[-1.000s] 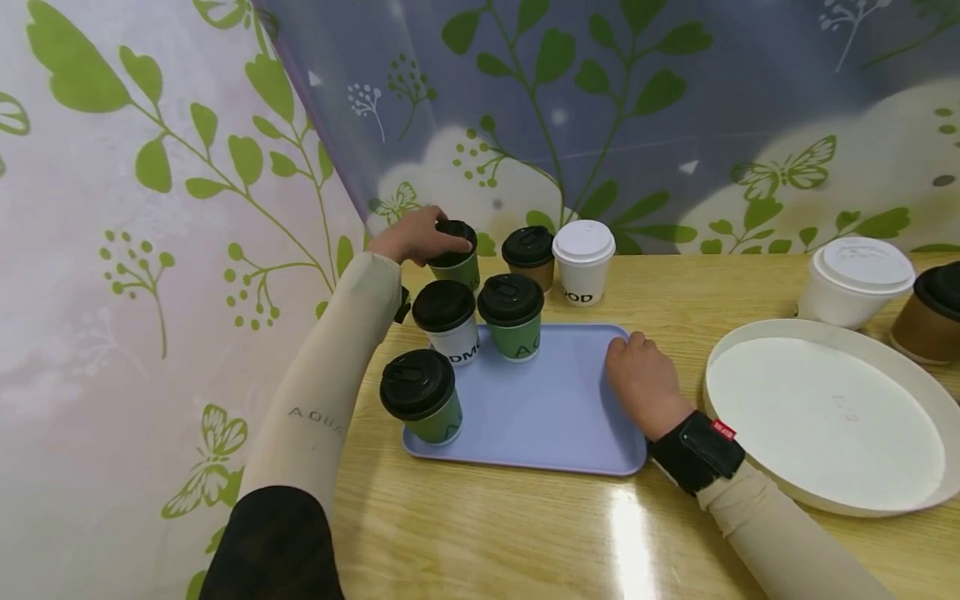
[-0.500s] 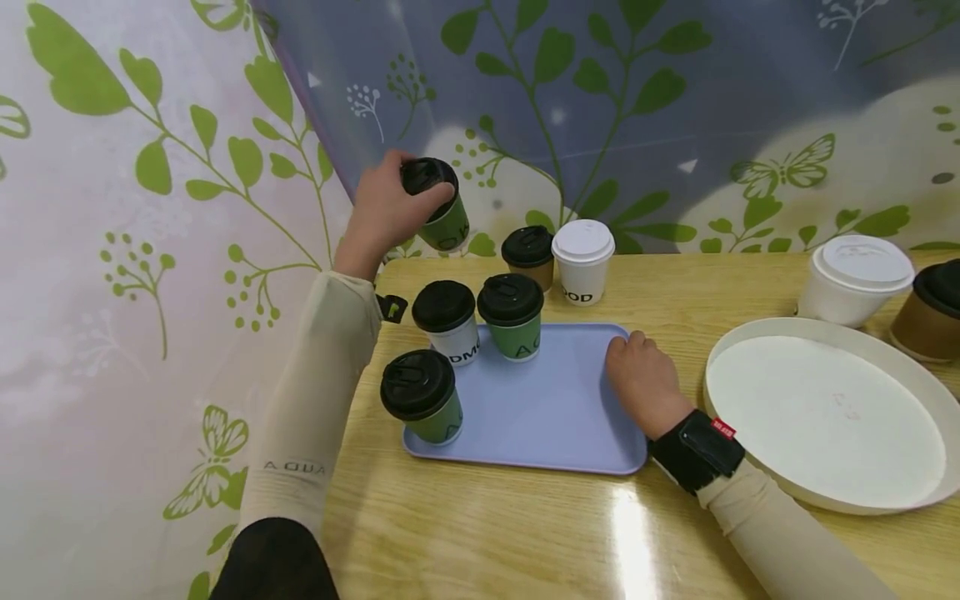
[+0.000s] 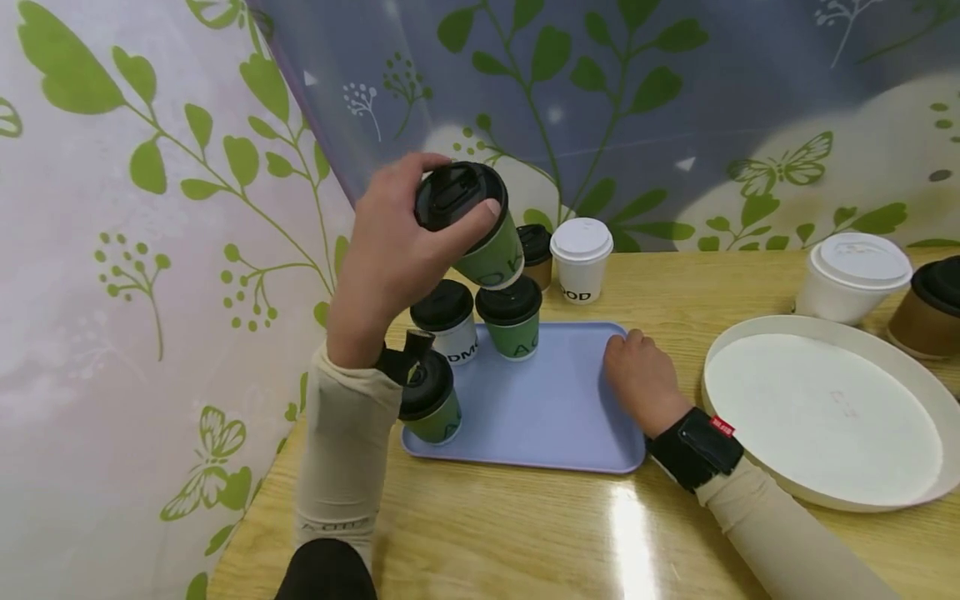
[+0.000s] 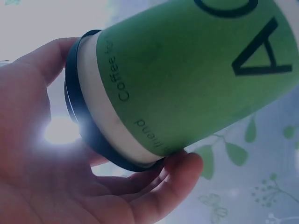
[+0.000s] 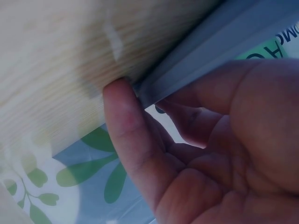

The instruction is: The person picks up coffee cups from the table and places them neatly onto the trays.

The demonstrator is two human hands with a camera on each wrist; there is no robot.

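My left hand (image 3: 386, 242) grips a green paper coffee cup (image 3: 493, 254) round its black lid, with the cup tilted in the air above the tray's far left corner. The left wrist view shows thumb and fingers at the lid's rim and print on the green wall (image 4: 177, 79). My right hand (image 3: 643, 382) pinches the right rim of the lilac tray (image 3: 547, 408); in the right wrist view fingers (image 5: 128, 116) lie on both sides of the rim. On the tray's left part stand two green cups (image 3: 517, 329) and a white cup (image 3: 459, 343), all black-lidded.
Behind the tray stand a brown cup (image 3: 536, 271) with a black lid and a white cup (image 3: 581, 271) with a white lid. On the right is a round white tray (image 3: 825, 417), with a white cup (image 3: 843, 292) and a brown cup (image 3: 926, 312) behind it.
My left hand has lifted the green cup from the table's back left and carried it right and nearer, over the tray's cups. My right hand stays at the tray's rim.
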